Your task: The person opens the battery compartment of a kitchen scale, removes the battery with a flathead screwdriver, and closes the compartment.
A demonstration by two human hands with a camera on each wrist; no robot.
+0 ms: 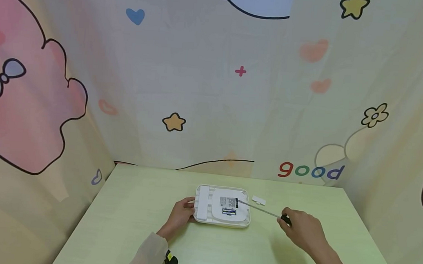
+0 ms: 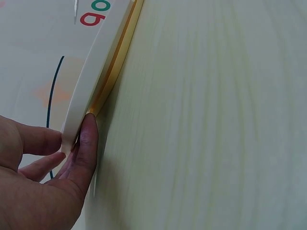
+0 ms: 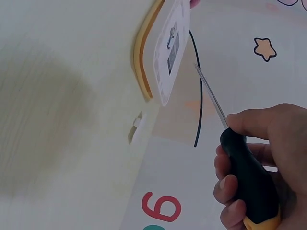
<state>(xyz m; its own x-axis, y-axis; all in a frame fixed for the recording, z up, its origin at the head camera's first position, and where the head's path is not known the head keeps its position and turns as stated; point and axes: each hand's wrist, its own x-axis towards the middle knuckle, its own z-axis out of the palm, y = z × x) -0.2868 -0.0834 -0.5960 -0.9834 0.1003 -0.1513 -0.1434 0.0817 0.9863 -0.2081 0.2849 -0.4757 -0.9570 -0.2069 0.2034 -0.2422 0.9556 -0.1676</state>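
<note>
A white rounded rectangular device [image 1: 203, 203] lies with its underside up on the table. Its battery compartment [image 1: 229, 211] is uncovered and shows batteries, near a printed label [image 1: 227, 202]. My left hand [image 1: 180, 215] pinches the device's left edge between thumb and fingers. In the left wrist view a yellow-orange layer [image 2: 115, 67] shows along its lower side. My right hand [image 1: 305, 230] grips a screwdriver by its black and yellow handle [image 3: 249, 179]. Its long metal shaft points left over the device; in the right wrist view the tip [image 3: 197, 68] appears apart from the surface.
A small white battery cover [image 1: 258, 200] lies on the table just right of the device. The pale wooden table [image 1: 123, 232] is bordered by a printed cloth backdrop [image 1: 213, 99] at the back and both sides.
</note>
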